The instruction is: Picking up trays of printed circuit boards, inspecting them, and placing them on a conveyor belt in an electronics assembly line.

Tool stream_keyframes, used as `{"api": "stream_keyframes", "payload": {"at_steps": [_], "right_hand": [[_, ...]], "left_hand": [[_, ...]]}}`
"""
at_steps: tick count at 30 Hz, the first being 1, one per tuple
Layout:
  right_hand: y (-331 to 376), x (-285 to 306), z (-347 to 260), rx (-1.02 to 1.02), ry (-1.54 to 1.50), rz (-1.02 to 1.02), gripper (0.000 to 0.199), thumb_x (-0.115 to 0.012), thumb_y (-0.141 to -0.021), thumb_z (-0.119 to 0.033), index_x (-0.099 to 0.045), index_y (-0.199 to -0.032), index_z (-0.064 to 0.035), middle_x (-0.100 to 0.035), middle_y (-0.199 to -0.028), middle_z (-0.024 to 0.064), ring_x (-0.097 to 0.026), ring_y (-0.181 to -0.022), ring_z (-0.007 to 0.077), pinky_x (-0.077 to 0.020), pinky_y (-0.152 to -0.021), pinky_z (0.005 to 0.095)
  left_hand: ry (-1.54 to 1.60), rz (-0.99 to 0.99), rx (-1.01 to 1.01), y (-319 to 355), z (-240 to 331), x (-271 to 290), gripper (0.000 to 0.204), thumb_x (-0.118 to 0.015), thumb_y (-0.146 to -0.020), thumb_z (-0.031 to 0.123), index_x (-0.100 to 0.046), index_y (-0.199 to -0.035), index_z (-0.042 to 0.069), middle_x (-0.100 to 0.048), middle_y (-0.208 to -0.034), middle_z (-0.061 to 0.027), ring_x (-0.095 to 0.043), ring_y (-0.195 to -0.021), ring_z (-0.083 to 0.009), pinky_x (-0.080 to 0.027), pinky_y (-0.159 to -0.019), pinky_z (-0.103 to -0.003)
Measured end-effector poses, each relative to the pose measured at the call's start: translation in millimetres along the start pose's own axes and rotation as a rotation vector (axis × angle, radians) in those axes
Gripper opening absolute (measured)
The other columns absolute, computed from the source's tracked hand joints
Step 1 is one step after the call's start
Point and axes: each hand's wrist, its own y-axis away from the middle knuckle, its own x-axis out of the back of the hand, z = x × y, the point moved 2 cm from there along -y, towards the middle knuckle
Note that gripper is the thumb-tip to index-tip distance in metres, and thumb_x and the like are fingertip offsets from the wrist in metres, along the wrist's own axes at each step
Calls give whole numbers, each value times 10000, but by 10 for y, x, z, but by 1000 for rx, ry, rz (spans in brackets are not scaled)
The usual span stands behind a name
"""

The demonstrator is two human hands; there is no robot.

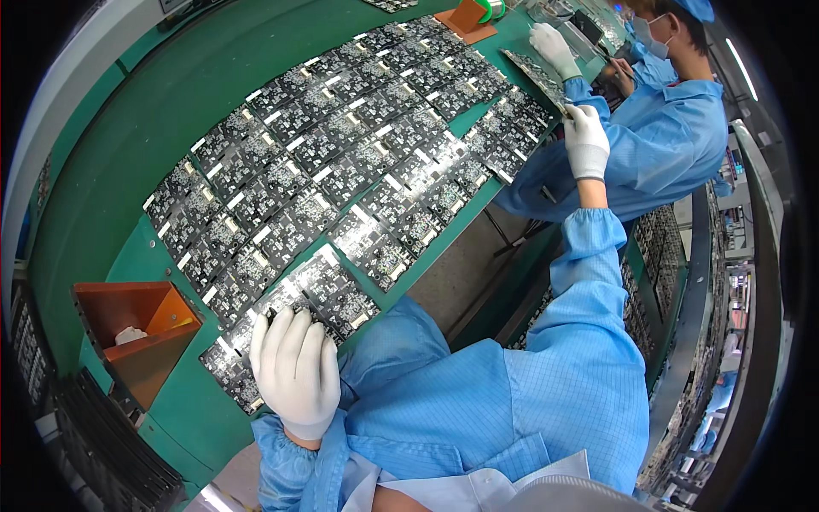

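My left hand [299,367], in a white glove, lies over a black circuit board panel [317,282] at the table's near edge. Its fingers are stretched out close together, and the fingertips touch the board beside small dark parts. Reaching out to the far right, my right hand [587,136], also gloved, closes on the near end of another circuit board panel [533,77], which is raised and tilted. A co-worker's white-gloved hand [554,51] is close to that panel's far side; I cannot tell whether it touches.
Rows of black circuit boards [341,128] cover much of the green table [128,111]. An orange-brown bin [136,333] with a white scrap stands at left. A green-rimmed spool [492,10] is at the back. The co-worker in blue [648,145] sits at right, near racks of boards [661,256].
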Motion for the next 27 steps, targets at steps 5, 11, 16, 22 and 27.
{"api": "stream_keyframes", "payload": {"at_steps": [5, 11, 16, 22, 27], "right_hand": [[13, -212, 118, -15, 1, -17, 228, -640, -921, -137, -720, -1135, -133, -660, -1102, 98, -687, -953, 326, -560, -807, 422], [-41, -308, 63, -49, 21, -95, 238, -635, -927, -128, -712, -1153, -132, -656, -1115, 115, -684, -975, 335, -559, -827, 430], [-147, -387, 204, -10, 26, -90, 240, -630, -936, -134, -710, -1161, -133, -657, -1123, 120, -681, -984, 345, -557, -844, 437], [-201, -426, 221, 82, 12, -53, 244, -635, -933, -145, -703, -1167, -136, -657, -1129, 122, -673, -1012, 336, -554, -859, 431], [-140, -599, 502, -87, 96, -208, 349, -599, -905, -50, -697, -1227, -139, -653, -1228, 152, -660, -1102, 362, -550, -924, 436]], "left_hand": [[-3, 3, 3, 21, -8, -2, 232, -736, -827, 51, -706, -1055, 20, -701, -1152, -133, -643, -1156, -344, -440, -1099, -561], [-8, -23, 14, 26, -6, 6, 238, -742, -822, 52, -709, -1054, 13, -704, -1147, -138, -646, -1152, -347, -444, -1094, -562], [-4, -13, 0, 9, -17, -16, 235, -739, -827, 50, -708, -1056, 6, -703, -1146, -141, -647, -1151, -354, -444, -1095, -559], [-3, -21, 4, 35, -11, -18, 229, -732, -837, 44, -711, -1062, 9, -704, -1152, -139, -645, -1163, -356, -441, -1097, -568], [-3, -39, 1, 6, -5, -39, 239, -740, -827, 39, -714, -1063, 12, -705, -1155, -135, -648, -1162, -352, -449, -1094, -564]]}}
